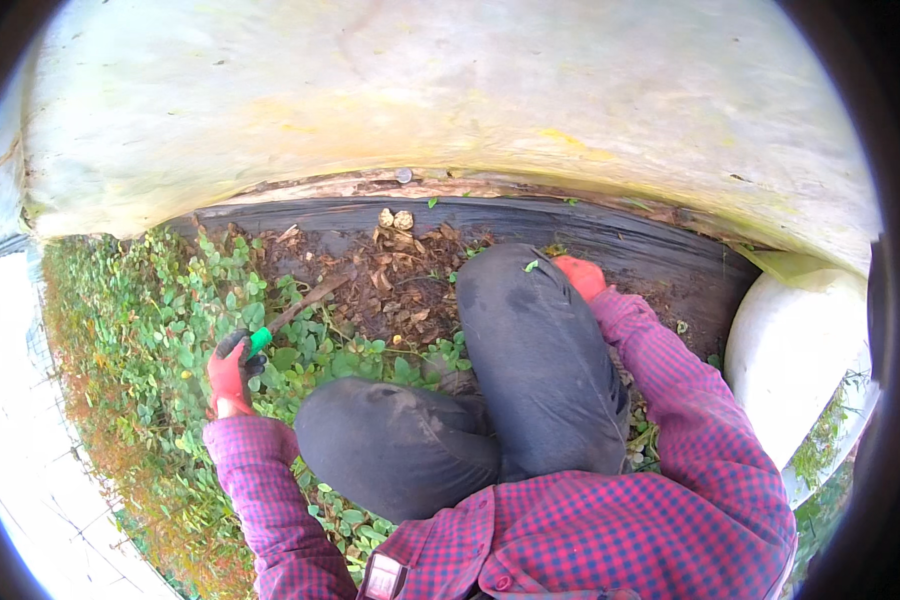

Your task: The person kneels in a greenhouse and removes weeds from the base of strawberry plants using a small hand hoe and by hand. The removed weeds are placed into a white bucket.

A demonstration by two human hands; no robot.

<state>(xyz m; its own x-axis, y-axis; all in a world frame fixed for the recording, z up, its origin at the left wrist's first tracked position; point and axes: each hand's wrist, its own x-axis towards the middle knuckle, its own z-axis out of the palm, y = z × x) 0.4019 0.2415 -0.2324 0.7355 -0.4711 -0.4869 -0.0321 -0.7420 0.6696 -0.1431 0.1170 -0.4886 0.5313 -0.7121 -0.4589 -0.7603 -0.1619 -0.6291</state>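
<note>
My left hand (232, 371), in a red glove with dark fingers, grips the green handle of a flat-bladed hand tool (304, 304). Its dirty, rusty-looking blade points up and to the right, its tip over brown leaf litter (401, 292). Low green leafy plants (217, 300) surround the hand and the tool. My right hand (581, 276), also in a red glove, is down beside my raised knee near the dark plastic sheet (645, 255). The knee hides its fingers, so whether it holds anything cannot be told.
A large pale plastic sheet (450, 82) hangs across the front above a wooden board (495, 186). Two small pale, lumpy objects (395, 219) lie at the litter's far edge. A white rounded container (784, 360) is at the right. Wire mesh (67, 487) lies at the left.
</note>
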